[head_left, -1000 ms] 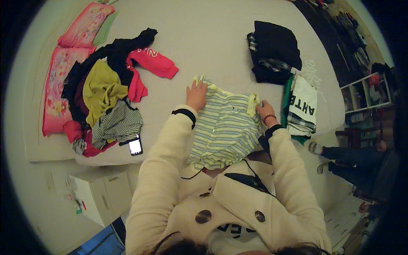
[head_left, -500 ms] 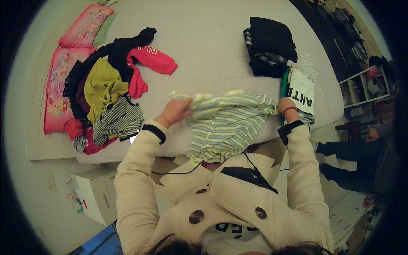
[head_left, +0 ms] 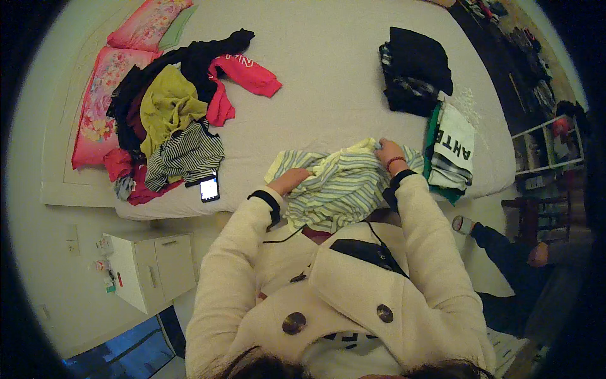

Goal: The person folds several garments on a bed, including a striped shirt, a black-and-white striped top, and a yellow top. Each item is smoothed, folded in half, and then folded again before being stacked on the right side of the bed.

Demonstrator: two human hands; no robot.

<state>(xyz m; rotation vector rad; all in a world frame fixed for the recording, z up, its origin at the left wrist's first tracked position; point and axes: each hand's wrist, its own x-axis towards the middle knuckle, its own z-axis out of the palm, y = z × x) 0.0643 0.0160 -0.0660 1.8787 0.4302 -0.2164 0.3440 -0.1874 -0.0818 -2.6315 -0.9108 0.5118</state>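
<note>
Striped shirt (head_left: 344,199) at six o'clock on the bed (head_left: 309,82) has bunched from its wider spread, so lies less flat, right hand's (head_left: 391,153) fingers pinching its edge, left hand's (head_left: 288,181) grip unclear.

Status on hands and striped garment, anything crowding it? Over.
Left hand and right hand on striped garment, finger grip unclear. Garment rumpled at near edge of bed. Folded clothes close on its right.

The shirt (head_left: 344,189) is striped pale yellow and grey-blue. Left of it lie a mustard garment (head_left: 167,104) and a black-and-white striped top (head_left: 192,151); right of it, black-lettered white cloth (head_left: 456,129).
</note>
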